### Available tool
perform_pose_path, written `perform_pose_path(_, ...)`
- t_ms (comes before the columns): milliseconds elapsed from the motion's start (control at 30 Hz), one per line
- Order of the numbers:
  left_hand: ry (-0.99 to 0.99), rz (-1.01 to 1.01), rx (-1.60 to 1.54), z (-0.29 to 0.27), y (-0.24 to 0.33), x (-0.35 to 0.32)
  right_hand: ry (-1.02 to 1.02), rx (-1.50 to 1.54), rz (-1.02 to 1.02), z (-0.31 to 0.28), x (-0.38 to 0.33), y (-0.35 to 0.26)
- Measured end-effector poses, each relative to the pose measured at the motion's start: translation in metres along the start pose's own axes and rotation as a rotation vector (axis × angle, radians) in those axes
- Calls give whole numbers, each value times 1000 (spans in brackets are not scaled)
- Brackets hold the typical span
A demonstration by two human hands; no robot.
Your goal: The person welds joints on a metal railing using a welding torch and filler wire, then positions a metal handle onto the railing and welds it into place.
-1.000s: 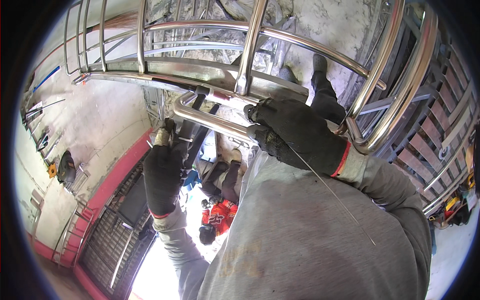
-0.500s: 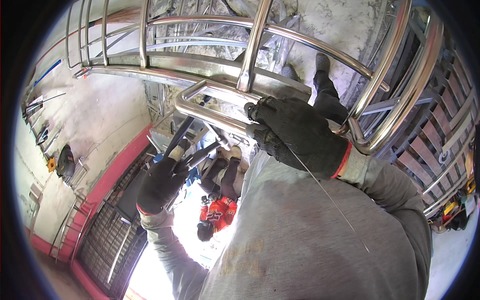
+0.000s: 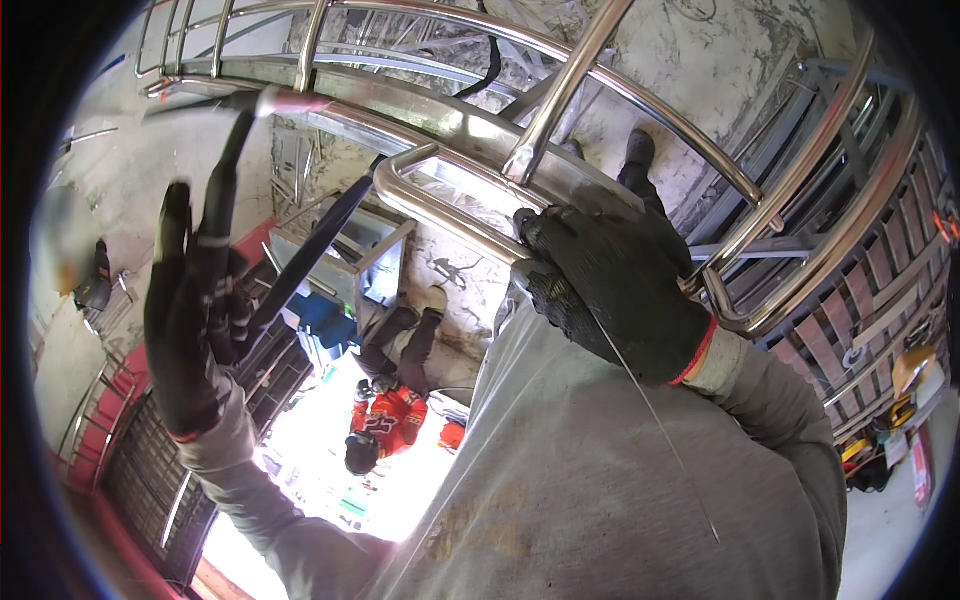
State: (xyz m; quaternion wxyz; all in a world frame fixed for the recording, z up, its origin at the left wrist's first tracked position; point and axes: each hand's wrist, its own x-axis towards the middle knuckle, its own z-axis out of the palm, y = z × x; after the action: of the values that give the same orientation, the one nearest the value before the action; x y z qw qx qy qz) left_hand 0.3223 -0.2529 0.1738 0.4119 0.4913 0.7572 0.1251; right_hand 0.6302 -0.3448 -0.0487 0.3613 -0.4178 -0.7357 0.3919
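My right hand (image 3: 620, 290), in a black glove with a red cuff, rests against a bent stainless steel tube (image 3: 440, 215) of a railing frame (image 3: 560, 95). It pinches a thin metal rod (image 3: 660, 420) that trails down over my grey sleeve. My left hand (image 3: 195, 320), also in a black glove, is raised at the left, apart from the frame. It grips a dark welding torch (image 3: 235, 160) whose pale nozzle (image 3: 285, 100) points right near the top rail. A dark hose (image 3: 315, 245) runs from the torch toward the tube.
Below, a person in a red top (image 3: 385, 425) crouches on the bright ground. A dark barred gate with a red edge (image 3: 130, 470) lies at lower left. Stacked metal grilles (image 3: 880, 250) and a yellow object (image 3: 910, 370) are at the right.
My left hand has swung left and upward with the torch, away from the bent tube. My right hand has stayed on the tube with the rod.
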Motion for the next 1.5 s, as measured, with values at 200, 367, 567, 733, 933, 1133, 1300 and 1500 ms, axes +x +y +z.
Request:
perform_pose_path(200, -306, -12, 435, 47, 21, 80, -217, 64, 170, -17, 17, -11)
perform_pose_path(367, -572, 830, 749, 45, -40, 128, -243, -104, 114, -14, 19, -9)
perform_pose_path(567, -597, 205, 466, 62, -8, 121, -212, -61, 124, -12, 19, -9)
perform_pose_path(733, -666, 477, 644, 80, 24, 130, -262, -63, 175, -10, 17, -9)
perform_pose_path(933, -731, 492, 666, 92, 8, 119, -206, -11, 149, -14, 19, -7)
perform_pose_path(1133, -439, 43, 219, 96, 3, 105, -223, 64, 237, -13, 18, -11)
perform_pose_path(1300, -453, 51, 251, 96, 4, 105, -132, 39, 118, -7, 17, -4)
perform_pose_path(1500, -481, -26, 208, 93, 2, 109, -159, 17, 141, -7, 19, -5)
